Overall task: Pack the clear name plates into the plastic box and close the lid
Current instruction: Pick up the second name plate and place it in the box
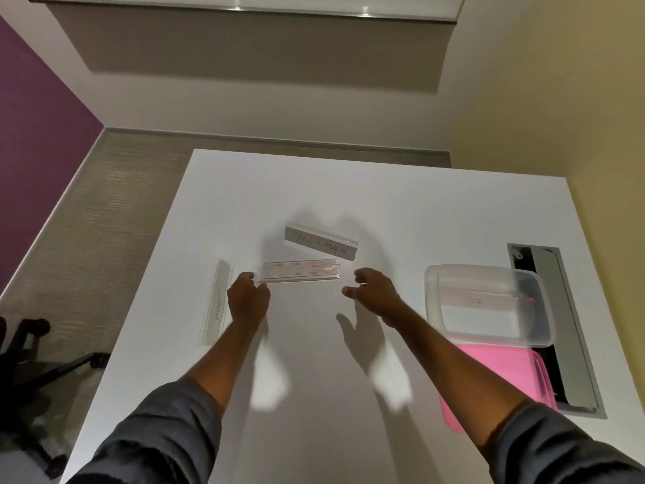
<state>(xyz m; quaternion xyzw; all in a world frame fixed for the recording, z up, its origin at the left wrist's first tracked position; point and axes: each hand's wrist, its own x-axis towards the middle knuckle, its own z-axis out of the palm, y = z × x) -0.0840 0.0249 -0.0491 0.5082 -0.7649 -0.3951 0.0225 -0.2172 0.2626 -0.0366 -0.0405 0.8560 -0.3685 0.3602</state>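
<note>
Three clear name plates lie on the white table (314,379). One marked SUPERMAN (321,242) sits tilted at the centre back. A flat plate with red lines (302,270) lies just in front of it. A third, with handwriting, (217,302) runs lengthwise at the left. My left hand (248,295) pinches the left end of the flat plate. My right hand (375,291) hovers near that plate's right end, fingers apart, holding nothing. The clear plastic box (537,330) stands at the right with one name plate (478,302) inside. Its pink lid (499,375) lies in front of it.
A grey cable hatch (562,316) is set into the table at the far right, behind the box. An office chair base (31,347) stands on the carpet to the left of the table. Walls close off the back and right.
</note>
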